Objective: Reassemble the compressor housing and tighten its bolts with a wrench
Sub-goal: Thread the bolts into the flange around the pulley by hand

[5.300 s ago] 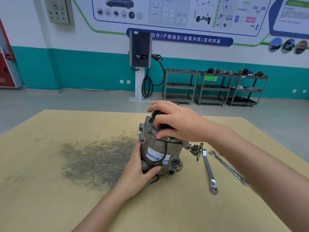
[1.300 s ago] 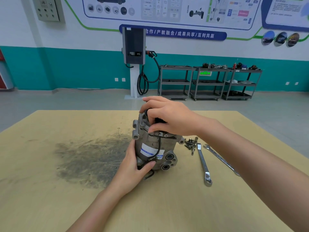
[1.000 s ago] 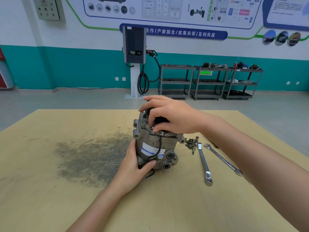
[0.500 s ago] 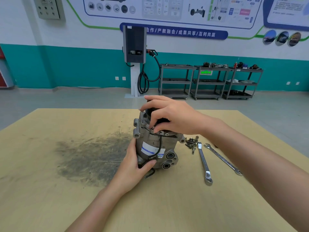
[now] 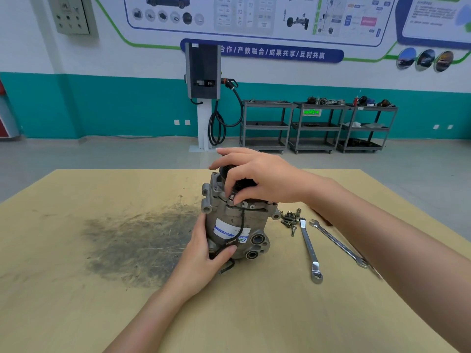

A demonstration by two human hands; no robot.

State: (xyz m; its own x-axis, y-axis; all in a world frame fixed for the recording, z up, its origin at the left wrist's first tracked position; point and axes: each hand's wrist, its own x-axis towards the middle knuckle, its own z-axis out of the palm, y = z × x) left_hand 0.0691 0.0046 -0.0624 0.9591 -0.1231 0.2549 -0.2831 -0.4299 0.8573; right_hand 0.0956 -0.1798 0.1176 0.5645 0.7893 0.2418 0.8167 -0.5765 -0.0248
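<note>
Both hands busy | left hand (image 5: 201, 261) grips compressor (image 5: 237, 225) | right hand (image 5: 257, 177) fingers pinch bolt (image 5: 231, 197) (on top)

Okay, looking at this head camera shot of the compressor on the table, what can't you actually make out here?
- What the right hand fingers work at on the compressor top: hidden by the hand.
- Compressor's left side and cable end: behind the left hand.
- Bolts: count too small to tell.
- Far wrench: its near end hidden by the right forearm.
</note>
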